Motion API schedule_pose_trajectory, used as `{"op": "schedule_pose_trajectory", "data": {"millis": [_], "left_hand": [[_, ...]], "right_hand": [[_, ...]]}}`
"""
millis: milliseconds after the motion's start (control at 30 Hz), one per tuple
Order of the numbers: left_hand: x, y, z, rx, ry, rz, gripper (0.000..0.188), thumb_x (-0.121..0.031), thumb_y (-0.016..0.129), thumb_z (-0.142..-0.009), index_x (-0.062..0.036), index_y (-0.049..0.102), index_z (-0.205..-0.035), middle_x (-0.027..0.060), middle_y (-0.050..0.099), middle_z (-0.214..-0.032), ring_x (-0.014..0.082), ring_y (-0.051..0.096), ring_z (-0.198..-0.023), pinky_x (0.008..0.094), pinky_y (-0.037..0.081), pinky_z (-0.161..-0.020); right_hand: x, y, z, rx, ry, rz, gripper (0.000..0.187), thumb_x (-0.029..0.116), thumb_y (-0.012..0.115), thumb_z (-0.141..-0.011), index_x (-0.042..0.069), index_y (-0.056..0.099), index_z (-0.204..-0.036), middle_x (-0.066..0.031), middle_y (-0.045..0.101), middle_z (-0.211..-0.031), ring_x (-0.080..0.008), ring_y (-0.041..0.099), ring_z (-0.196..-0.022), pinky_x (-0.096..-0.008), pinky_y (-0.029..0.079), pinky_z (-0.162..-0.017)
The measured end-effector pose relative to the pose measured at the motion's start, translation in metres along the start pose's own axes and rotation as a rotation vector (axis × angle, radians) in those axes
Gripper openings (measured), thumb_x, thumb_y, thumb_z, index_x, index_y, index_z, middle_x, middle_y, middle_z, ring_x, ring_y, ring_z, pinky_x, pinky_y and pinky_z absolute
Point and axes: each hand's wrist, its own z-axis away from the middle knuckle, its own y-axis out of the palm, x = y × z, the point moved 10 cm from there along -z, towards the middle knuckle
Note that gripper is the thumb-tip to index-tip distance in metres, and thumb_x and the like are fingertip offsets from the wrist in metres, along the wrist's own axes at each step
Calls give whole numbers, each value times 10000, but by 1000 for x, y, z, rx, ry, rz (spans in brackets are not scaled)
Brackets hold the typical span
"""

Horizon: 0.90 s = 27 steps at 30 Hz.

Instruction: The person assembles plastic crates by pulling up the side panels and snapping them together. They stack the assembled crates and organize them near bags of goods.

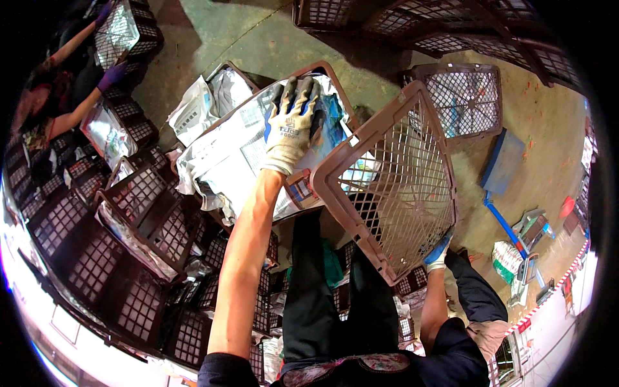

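Note:
My left hand, in a cream and dark-blue work glove, lies with fingers stretched out on the newspaper sheets. The paper covers the top of a brown plastic crate in front of me; what is under it is hidden. To the right, a brown mesh plastic crate is tilted up on its side. My right hand, in a white and blue glove, grips its lower right edge, with the fingers partly hidden behind it. The tilted crate's upper left corner overlaps the papered crate.
At the left, a co-worker's purple-gloved hands are at a paper-lined crate. Many brown crates fill the left side. Another crate stands beyond the tilted one, near tall stacks. A blue platform scale stands right.

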Motion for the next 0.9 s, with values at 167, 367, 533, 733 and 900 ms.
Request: {"op": "schedule_pose_trajectory", "data": {"millis": [167,367,533,733,900], "left_hand": [[12,42,-7,223,-71,-157,651,-401,611,-775,-181,436,-1363,86,369,-1440,379,310,-1323,527,237,-1079],[7,18,-23,51,-159,5,613,-357,648,-754,-177,487,-1318,95,414,-1407,353,356,-1292,533,238,-1071],[-33,-33,16,-163,-113,141,507,-317,710,-676,-160,580,-1140,131,489,-1251,358,407,-1210,532,304,-1015],[-111,25,44,41,276,298,418,-280,706,-647,-157,604,-1034,93,542,-1136,324,473,-1143,510,358,-988],[-80,67,66,44,117,187,287,-138,556,-773,-133,628,-1051,91,559,-1144,308,482,-1147,442,394,-977]], "right_hand": [[4,18,-2,133,63,-106,722,640,285,-913,184,225,-1469,-52,301,-1475,-298,360,-1297,-465,325,-1045],[20,-48,-20,163,-186,-18,650,561,332,-941,134,319,-1431,-65,390,-1414,-271,420,-1249,-409,366,-1033],[28,-61,9,31,-96,-59,667,573,291,-942,119,314,-1430,-73,378,-1423,-272,407,-1259,-408,332,-1058],[40,-27,8,17,-48,-9,660,558,301,-946,120,291,-1440,-64,327,-1458,-273,357,-1301,-417,310,-1070],[49,18,-33,336,-21,-91,630,517,315,-954,119,284,-1442,-54,314,-1467,-268,353,-1304,-420,327,-1059]]}}
